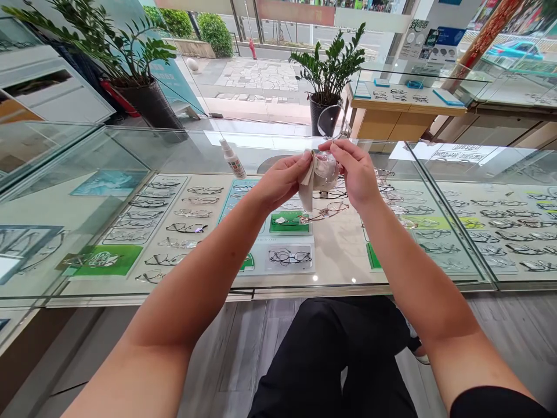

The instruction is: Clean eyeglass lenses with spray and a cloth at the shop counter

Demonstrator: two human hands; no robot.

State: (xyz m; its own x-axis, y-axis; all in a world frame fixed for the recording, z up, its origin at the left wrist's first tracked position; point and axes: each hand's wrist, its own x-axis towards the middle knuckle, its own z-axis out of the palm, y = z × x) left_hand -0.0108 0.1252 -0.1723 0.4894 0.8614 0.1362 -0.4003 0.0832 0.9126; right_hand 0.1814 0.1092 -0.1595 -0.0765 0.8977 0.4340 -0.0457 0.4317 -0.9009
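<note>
The left hand (282,180) pinches a cloth (306,188); the right hand (359,172) grips glasses (325,168), probably light and fragile, best held by the edges.

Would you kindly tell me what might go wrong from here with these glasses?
The thin-framed glasses are held above the glass counter, so slipping from the right hand might damage them. Too much pressure through the cloth in the left hand could bend them. The spray bottle stands not far from that hand and might be knocked over.
</note>
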